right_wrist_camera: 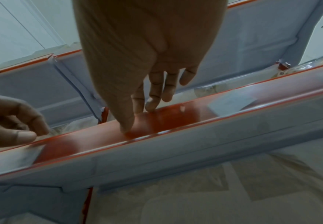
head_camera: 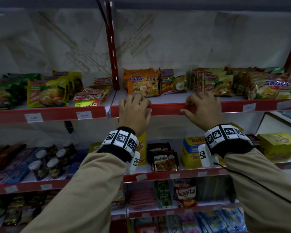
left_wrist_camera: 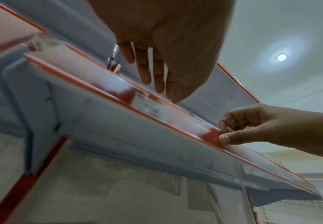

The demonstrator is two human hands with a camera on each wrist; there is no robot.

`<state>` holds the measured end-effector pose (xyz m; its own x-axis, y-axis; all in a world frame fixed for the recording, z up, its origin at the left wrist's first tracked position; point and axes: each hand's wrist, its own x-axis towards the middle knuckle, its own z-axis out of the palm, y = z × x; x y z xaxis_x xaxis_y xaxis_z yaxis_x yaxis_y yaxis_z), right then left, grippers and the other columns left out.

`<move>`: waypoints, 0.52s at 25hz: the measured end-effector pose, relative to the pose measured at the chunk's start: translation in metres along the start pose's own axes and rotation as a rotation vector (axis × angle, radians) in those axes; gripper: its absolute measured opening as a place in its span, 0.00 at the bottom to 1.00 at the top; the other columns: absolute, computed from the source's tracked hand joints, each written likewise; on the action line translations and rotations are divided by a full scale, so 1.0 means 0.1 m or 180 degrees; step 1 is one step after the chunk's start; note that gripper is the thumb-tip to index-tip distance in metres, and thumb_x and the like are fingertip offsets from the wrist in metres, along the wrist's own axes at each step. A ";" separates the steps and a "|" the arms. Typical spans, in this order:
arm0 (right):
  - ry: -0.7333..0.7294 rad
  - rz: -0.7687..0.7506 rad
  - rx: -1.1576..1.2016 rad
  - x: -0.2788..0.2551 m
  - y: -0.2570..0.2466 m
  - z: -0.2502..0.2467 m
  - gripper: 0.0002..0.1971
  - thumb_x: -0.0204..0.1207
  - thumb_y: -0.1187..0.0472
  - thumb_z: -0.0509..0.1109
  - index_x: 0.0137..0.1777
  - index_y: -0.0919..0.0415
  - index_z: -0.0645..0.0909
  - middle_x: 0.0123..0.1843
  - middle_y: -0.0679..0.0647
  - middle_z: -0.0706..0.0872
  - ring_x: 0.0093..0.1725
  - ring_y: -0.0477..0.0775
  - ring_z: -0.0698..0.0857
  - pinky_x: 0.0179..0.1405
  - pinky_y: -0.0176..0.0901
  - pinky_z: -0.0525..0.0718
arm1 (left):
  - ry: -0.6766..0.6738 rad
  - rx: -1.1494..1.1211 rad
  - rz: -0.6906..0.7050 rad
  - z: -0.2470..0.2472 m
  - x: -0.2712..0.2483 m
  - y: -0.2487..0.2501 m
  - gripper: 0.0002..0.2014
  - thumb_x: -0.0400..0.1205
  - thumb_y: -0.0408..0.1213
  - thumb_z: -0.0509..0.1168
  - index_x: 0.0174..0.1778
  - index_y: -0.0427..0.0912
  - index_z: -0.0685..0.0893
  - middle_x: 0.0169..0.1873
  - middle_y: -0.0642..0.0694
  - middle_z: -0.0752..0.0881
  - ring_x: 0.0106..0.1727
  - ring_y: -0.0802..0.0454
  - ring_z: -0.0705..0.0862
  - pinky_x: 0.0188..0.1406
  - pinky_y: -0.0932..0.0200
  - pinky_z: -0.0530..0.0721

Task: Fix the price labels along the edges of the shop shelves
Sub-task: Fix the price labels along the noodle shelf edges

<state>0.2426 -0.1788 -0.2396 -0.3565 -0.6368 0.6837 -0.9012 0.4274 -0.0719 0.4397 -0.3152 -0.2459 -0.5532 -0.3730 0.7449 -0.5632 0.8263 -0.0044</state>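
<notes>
Both hands at the red edge strip point(head_camera: 166, 108) of the upper shelf point(head_camera: 171, 99), seen from the head and from below by the two wrist cameras. The left hand point(head_camera: 134, 111) lies over the strip with its fingers point(left_wrist_camera: 144, 71) extended and hooked over the top edge, gripping nothing; just beneath its fingertips a white price label point(left_wrist_camera: 150, 109) sits inside the clear cover of the strip. The right hand point(head_camera: 202, 109), well apart to the right along the same strip, has its fingers curled over the top edge and its thumb point(left_wrist_camera: 231, 138) pressed against the red front face, so that it pinches the strip. Further price labels point(head_camera: 84, 115) occupy the strip on the neighbouring shelf section to the left, and others point(head_camera: 249, 107) lie to the right of the right hand. Instant noodle packets point(head_camera: 143, 84) stand on the shelf directly behind the hands. Lower shelves carry snack packets point(head_camera: 163, 161) and small cups point(head_camera: 40, 165). Each wrist bears a band of black-and-white markers point(head_camera: 121, 138).
</notes>
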 end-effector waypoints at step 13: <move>-0.0348 -0.0311 0.0418 -0.01 0.97 -0.11 0.15 0.70 0.57 0.77 0.53 0.60 0.77 0.55 0.60 0.78 0.61 0.65 0.73 0.57 0.58 0.75 | -0.0642 -0.0128 0.0150 0.45 0.36 1.55 0.19 0.79 0.43 0.62 0.66 0.45 0.75 0.62 0.44 0.74 0.63 0.42 0.69 0.57 0.49 0.69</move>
<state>0.1579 -0.1297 -0.2391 -0.2839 -0.7402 0.6095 -0.9547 0.2771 -0.1081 0.3050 -0.2197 -0.2495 -0.6922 -0.4071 0.5959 -0.5111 0.8595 -0.0064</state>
